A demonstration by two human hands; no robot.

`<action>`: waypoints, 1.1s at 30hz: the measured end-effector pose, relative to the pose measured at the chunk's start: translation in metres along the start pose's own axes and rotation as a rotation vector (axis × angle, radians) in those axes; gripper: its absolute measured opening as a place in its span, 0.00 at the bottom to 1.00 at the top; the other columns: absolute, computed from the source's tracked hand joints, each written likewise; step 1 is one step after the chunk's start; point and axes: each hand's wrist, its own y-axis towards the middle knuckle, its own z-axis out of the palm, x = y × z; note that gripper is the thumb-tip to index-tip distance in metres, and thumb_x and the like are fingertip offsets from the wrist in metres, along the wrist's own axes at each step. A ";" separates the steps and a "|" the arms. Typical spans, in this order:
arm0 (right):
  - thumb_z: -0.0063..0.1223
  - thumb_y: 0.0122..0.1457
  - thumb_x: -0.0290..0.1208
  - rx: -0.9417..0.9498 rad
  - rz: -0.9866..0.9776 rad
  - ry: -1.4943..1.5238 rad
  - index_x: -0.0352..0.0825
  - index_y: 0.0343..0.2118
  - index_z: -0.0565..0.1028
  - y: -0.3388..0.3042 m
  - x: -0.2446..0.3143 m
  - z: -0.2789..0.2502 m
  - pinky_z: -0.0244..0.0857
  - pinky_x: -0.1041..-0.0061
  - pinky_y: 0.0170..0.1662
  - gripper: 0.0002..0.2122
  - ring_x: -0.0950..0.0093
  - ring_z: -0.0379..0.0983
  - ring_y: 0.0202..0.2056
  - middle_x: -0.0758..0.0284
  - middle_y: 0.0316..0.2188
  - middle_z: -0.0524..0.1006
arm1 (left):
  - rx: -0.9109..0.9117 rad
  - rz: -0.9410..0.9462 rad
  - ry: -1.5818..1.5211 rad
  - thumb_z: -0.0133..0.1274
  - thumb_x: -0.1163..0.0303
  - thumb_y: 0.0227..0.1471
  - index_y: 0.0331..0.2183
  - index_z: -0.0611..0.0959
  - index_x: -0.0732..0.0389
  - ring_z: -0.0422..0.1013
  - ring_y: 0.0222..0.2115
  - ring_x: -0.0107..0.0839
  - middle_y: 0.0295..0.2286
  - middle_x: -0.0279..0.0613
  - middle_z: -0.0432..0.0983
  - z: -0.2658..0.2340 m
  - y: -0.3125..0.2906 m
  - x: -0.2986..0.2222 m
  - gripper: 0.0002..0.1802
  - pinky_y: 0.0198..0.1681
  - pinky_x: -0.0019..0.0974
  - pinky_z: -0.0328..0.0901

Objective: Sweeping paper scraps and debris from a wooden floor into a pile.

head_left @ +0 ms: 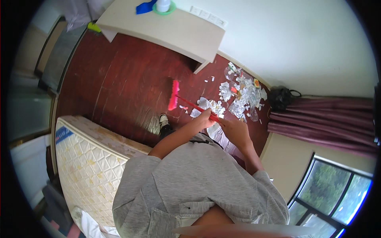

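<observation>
A broom with a bright pink head (pixel 173 95) rests on the dark red floor, its thin red handle (pixel 190 104) slanting back toward my body. My left hand (pixel 206 119) is wrapped round the handle. Close behind it, nearer the handle's end, my right hand (pixel 235 131) also grips it. To the right of the broom head lies crumpled white paper (pixel 216 107), partly hidden behind my hands. A bigger heap of torn paper and plastic scraps (pixel 248 93) spreads beyond it toward the wall. A few small scraps lie beside the bristles.
A pale desk (pixel 158 29) stands ahead against the wall, with a green dish (pixel 168 8) on it. At my left is a quilted mattress (pixel 91 166). A black bag (pixel 279 98) sits by the purple curtain (pixel 321 123) at the right. My shoe (pixel 163 120) shows near the broom.
</observation>
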 end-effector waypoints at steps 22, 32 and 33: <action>0.55 0.34 0.23 -0.767 0.300 0.506 0.38 0.19 0.70 -0.197 -0.139 0.014 0.56 0.78 0.14 0.07 0.76 0.62 0.11 0.72 0.11 0.62 | -0.149 -0.548 0.702 0.41 0.77 0.42 0.18 0.65 0.62 0.65 0.21 0.28 0.18 0.39 0.64 0.097 0.040 0.192 0.05 0.26 0.28 0.65; 0.52 0.34 0.22 -0.625 0.750 0.631 0.36 0.19 0.69 -0.136 -0.104 0.020 0.60 0.74 0.21 0.06 0.71 0.66 0.19 0.69 0.16 0.65 | -0.349 -0.702 0.584 0.38 0.79 0.44 0.16 0.61 0.58 0.58 0.14 0.20 0.14 0.31 0.58 -0.002 0.112 0.137 0.09 0.19 0.20 0.58; 0.52 0.36 0.22 -0.581 0.859 0.635 0.36 0.19 0.69 -0.132 -0.096 0.018 0.61 0.74 0.21 0.05 0.70 0.66 0.19 0.68 0.17 0.66 | -0.384 -0.773 0.537 0.38 0.79 0.44 0.17 0.61 0.58 0.57 0.13 0.20 0.13 0.31 0.57 -0.022 0.127 0.131 0.09 0.19 0.20 0.58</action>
